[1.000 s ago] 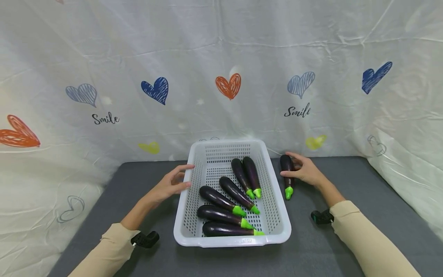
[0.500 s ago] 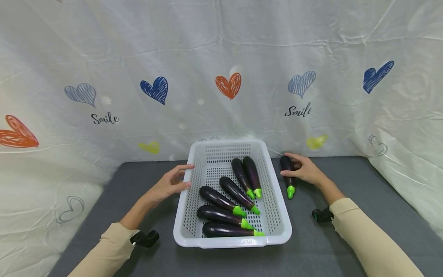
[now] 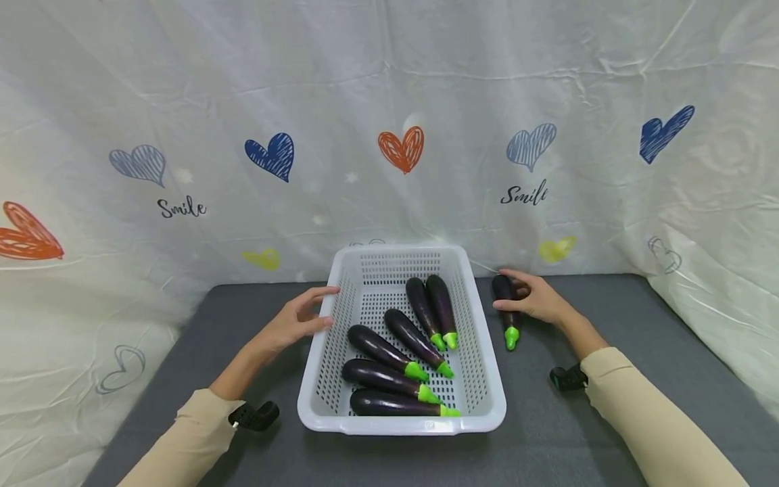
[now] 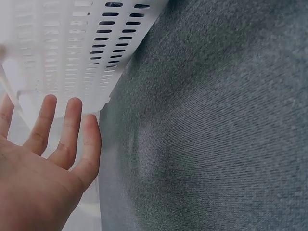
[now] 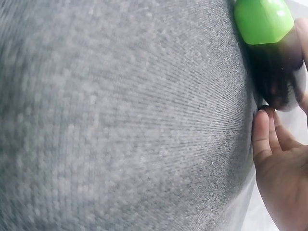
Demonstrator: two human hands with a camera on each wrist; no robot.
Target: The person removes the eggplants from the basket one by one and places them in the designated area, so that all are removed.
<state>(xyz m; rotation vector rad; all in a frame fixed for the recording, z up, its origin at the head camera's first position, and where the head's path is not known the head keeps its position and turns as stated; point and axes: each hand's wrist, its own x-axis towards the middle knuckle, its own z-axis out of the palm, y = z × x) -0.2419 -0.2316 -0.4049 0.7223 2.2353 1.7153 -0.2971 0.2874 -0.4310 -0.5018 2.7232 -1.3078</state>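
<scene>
A white perforated plastic basket [image 3: 496,365] stands on the grey table, holding several dark purple eggplants [image 3: 420,331] with bright green stem ends. At its left side is my left hand [image 3: 295,320], with index fingertip and thumb tip at the rim. The left wrist view shows the other fingers of the left hand [image 4: 53,159] loosely extended beside the slotted basket wall [image 4: 115,38]. To the right of the basket, my right hand [image 3: 535,297] holds a single eggplant [image 3: 504,287] between thumb and fingers. Its green end [image 5: 264,21] points toward me, close over the cloth.
Grey cloth covers the table [image 3: 395,463]. Behind it hangs a white curtain [image 3: 341,101] printed with hearts and "Smile" lettering. A thin pale cord [image 3: 483,267] runs behind the basket's right back corner. A dark wrist camera [image 3: 255,416] sits at each cuff.
The basket, with its eggplants, has shifted slightly left, most at its front end, and my left hand has moved slightly left. The eggplant at my right hand has swung its green end slightly right.
</scene>
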